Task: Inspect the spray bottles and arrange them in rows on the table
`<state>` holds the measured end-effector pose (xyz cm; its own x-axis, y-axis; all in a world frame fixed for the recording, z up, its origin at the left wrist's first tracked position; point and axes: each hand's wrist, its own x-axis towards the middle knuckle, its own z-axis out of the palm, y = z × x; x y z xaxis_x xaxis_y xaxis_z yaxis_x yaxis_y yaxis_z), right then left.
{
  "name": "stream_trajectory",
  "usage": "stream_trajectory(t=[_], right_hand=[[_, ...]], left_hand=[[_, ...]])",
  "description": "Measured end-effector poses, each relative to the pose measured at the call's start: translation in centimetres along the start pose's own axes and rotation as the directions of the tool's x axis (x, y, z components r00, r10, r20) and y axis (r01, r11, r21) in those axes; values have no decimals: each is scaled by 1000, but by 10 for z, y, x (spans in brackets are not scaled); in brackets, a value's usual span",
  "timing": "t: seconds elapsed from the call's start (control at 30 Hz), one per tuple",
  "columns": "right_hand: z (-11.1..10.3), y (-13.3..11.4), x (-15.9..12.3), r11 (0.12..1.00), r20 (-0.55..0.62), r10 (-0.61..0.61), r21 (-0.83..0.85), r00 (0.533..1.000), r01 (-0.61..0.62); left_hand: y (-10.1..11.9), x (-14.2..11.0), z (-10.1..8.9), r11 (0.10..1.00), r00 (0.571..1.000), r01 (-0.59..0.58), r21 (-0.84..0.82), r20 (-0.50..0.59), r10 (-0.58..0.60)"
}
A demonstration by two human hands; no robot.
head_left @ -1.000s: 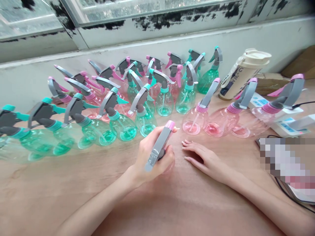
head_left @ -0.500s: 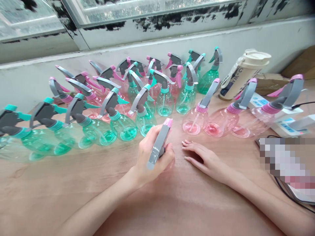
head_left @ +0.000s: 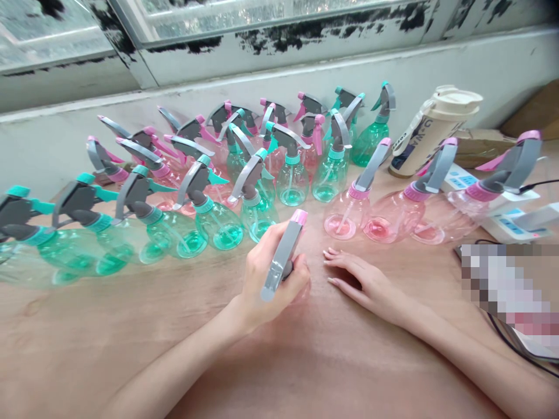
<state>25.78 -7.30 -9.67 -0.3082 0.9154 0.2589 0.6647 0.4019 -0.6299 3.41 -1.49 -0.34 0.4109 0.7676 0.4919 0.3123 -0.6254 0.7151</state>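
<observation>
One spray bottle (head_left: pixel 286 244), gray head (head_left: pixel 278 265) aslant (pink tip (head_left: pixel 299 217) away, rightward)

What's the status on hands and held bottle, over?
Left hand gripping pink-tipped spray bottle. Right hand lying on table, holding nothing. Green bottles standing beyond left hand.

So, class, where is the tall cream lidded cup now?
In the head view, the tall cream lidded cup stands at upper right, between a translucent green spray bottle and brown cardboard.

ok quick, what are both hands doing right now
Left hand: closed around a pink-tipped trigger spray bottle.
Right hand: open, resting on the wooden tabletop, nothing visible in it.
</observation>
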Motion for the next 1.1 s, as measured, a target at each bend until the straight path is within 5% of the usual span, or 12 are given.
stream_trajectory(t=[1.1], right_hand=[[-1, -1, 1, 1000, -22, -6, 16, 1000, 7]], left_hand=[[1, 0, -4, 999, 999, 24, -38, 37, -22]])
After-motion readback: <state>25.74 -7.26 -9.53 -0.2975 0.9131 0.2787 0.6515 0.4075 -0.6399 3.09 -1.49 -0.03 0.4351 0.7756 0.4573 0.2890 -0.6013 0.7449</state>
